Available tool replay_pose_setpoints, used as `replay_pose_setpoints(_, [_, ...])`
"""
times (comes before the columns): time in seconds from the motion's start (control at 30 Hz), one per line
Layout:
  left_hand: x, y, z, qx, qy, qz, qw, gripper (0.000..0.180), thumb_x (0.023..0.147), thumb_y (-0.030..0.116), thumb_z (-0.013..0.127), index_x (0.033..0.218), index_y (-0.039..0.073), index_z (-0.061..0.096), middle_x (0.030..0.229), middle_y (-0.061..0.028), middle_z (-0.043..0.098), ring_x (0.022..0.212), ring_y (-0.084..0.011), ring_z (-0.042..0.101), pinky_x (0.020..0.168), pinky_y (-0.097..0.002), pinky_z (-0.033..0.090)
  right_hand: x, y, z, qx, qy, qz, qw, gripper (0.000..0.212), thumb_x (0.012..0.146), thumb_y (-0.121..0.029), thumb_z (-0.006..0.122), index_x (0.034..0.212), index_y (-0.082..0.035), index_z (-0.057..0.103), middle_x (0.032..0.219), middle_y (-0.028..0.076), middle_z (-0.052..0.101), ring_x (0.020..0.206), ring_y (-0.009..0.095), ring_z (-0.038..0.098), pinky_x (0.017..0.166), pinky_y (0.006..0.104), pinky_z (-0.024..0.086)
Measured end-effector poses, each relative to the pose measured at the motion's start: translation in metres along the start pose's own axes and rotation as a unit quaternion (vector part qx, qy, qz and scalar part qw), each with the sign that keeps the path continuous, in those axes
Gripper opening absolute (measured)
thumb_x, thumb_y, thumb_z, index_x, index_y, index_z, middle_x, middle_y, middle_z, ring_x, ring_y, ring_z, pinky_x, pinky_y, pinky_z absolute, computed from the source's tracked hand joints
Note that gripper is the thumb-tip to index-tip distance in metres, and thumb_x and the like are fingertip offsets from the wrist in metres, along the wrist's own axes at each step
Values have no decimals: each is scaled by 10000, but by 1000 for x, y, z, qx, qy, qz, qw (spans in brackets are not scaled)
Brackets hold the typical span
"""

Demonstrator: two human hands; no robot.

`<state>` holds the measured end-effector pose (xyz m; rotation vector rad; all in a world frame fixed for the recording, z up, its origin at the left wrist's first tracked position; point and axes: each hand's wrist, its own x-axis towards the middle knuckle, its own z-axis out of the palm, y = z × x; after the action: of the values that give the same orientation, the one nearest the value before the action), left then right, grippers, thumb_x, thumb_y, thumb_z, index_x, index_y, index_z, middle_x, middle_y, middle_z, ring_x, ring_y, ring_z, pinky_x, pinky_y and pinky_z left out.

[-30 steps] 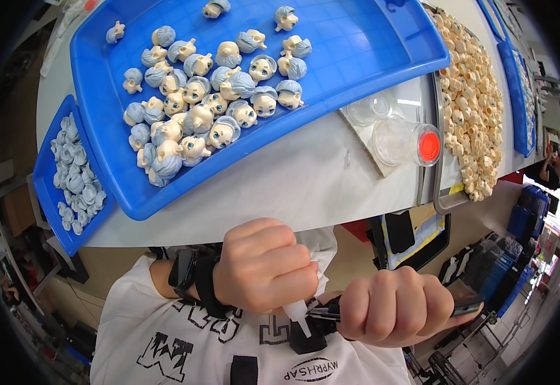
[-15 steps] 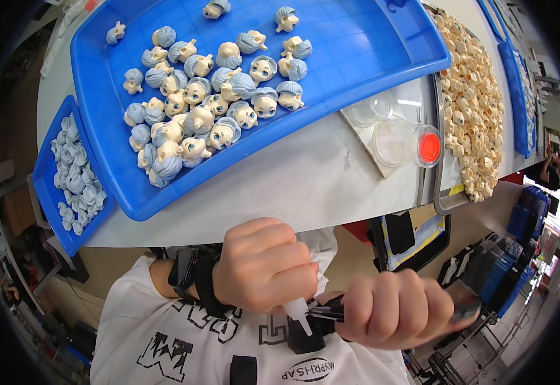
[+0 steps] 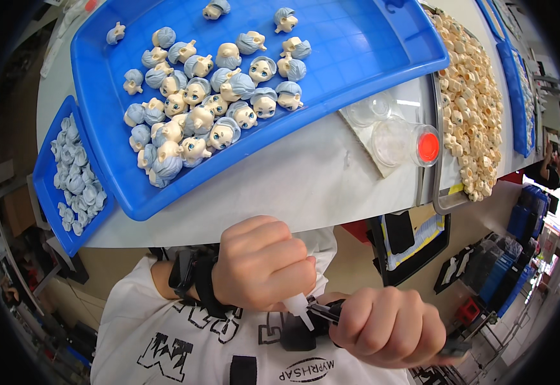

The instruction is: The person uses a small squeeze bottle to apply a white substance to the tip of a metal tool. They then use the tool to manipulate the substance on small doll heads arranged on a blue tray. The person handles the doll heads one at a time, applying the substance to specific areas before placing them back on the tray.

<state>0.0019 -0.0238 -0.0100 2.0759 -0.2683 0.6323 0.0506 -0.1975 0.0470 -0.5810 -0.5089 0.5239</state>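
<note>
My left hand [image 3: 264, 263] is closed round a small bottle whose white tapered nozzle [image 3: 300, 308] sticks out below the fist, pointing down and to the right; the rest of it is hidden in the fingers. My right hand [image 3: 389, 324] grips a black-handled metal tool [image 3: 324, 312]. Its narrow metal end meets or lies right beside the nozzle, and the dark handle end shows past the little-finger side. Whether the tool is a cutter or pliers I cannot tell. Both hands are in front of my shirt, below the table edge.
A large blue tray [image 3: 357, 77] holds several doll heads [image 3: 222, 133] with pale blue hair. Left of it, a smaller blue tray [image 3: 75, 247] contains blue hair pieces [image 3: 78, 173]. Clear round containers [image 3: 392, 141], one with a red centre, stand near a metal tray [image 3: 443, 205] of cream parts [image 3: 472, 102].
My right hand has turned slightly, and the handle end of the tool has swung downward. The nozzle has shifted a little; my left hand stays almost still.
</note>
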Motion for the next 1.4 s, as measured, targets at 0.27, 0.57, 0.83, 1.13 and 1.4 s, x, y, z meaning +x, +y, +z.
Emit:
replay_pose_setpoints(0.27, [0,-1,3,-6,6,19,1000,171,550,151,647,637,86,515,606,-9,407,505,-179,419,450,-288,360,23,12,8,52,73,-17,996,609,996,-611,295,606,-146,249,384,1,319,291,119,208,305,262,191])
replay_pose_setpoints(0.57, [1,-1,3,-5,-4,24,1000,185,535,192,623,618,99,487,604,-6,408,505,-173,417,447,-283,361,29,10,3,77,71,36,994,637,961,-686,274,610,-155,241,391,-11,306,291,109,201,319,249,183])
replay_pose_setpoints(0.83, [-1,-3,1,4,13,-2,1000,205,556,210,652,650,87,518,614,-9,420,509,-182,427,443,-298,359,21,28,6,-11,-69,-169,983,402,976,-322,383,618,-151,317,437,-10,332,330,116,274,353,278,253])
replay_pose_setpoints(1.13, [8,5,1,-28,7,-3,1000,210,567,209,664,660,79,528,614,-12,422,502,-182,424,441,-303,346,28,26,14,-53,-141,-204,967,312,885,-93,451,587,-168,395,506,-31,371,401,85,345,437,270,288])
replay_pose_setpoints(1.4, [3,0,2,-21,10,24,999,216,558,10,670,612,84,474,577,0,426,486,-174,410,429,-288,323,24,16,11,38,-5,-66,997,553,1040,-465,342,609,-123,289,402,14,309,311,132,244,329,272,225])
